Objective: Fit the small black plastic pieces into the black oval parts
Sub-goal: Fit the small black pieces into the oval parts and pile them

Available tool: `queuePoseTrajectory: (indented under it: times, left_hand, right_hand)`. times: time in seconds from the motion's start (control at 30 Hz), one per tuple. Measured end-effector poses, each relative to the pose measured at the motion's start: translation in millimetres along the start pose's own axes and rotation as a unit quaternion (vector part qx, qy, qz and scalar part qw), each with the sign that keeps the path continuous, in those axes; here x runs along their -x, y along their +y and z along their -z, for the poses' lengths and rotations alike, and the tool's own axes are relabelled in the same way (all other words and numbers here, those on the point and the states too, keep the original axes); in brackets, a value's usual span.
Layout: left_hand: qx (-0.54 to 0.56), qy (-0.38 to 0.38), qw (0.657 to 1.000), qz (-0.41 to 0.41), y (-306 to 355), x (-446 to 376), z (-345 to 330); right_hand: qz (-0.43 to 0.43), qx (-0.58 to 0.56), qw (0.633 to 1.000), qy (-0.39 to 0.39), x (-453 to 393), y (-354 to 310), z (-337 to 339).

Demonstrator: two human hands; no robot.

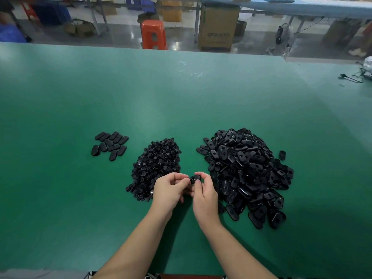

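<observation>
A black oval part (194, 179) is held between both hands just above the green table (161, 101). My right hand (204, 195) grips its right end with thumb and fingers. My left hand (170, 191) pinches at its left end; whether a small piece sits under those fingertips is hidden. Behind my left hand lies a heap of small black plastic pieces (156, 164). To the right is a large heap of black oval parts (247, 174). Several oval parts (109, 144) lie flat in a loose group at the left.
One stray oval part (282, 155) lies right of the large heap. Black cables (351, 77) rest at the table's far right edge. Beyond the table stand an orange stool (153, 34) and a cardboard box (218, 27).
</observation>
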State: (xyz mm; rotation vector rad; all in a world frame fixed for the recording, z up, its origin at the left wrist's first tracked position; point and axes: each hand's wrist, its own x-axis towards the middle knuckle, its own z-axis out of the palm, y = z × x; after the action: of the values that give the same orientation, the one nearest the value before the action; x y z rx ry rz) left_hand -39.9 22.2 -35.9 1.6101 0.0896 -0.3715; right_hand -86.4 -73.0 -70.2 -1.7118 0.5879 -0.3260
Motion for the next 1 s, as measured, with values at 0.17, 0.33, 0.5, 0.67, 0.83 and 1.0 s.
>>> queuePoseTrajectory:
  times: [0.17, 0.33, 0.5, 0.67, 0.83, 1.0]
  left_hand:
    - [-0.057, 0.013, 0.998, -0.016, -0.1, -2.5, -1.7]
    - [-0.089, 0.015, 0.996, -0.02, 1.5, -3.7, -4.0]
    - [-0.097, 0.022, 0.995, -0.016, 0.8, -4.4, -2.6]
    - [-0.09, 0.02, 0.996, -0.011, 0.7, -2.2, 0.3]
    - [-0.071, 0.019, 0.996, -0.043, 6.5, -1.5, 5.8]
    - [-0.133, -0.013, 0.987, -0.094, 12.4, -4.8, 8.1]
  right_hand:
    - [0.002, -0.003, 1.0, -0.01, 2.4, -0.2, 0.6]
    - [0.007, -0.002, 1.0, -0.008, 3.9, -2.7, 1.2]
    - [0.024, 0.013, 1.0, 0.002, 4.6, -5.1, 2.4]
    - [0.041, 0.023, 0.999, -0.008, 4.9, -5.6, 5.3]
    - [0.037, 0.008, 0.999, -0.028, 3.4, -4.2, 3.9]
    - [0.047, -0.011, 0.999, -0.022, 3.8, -3.8, 5.4]
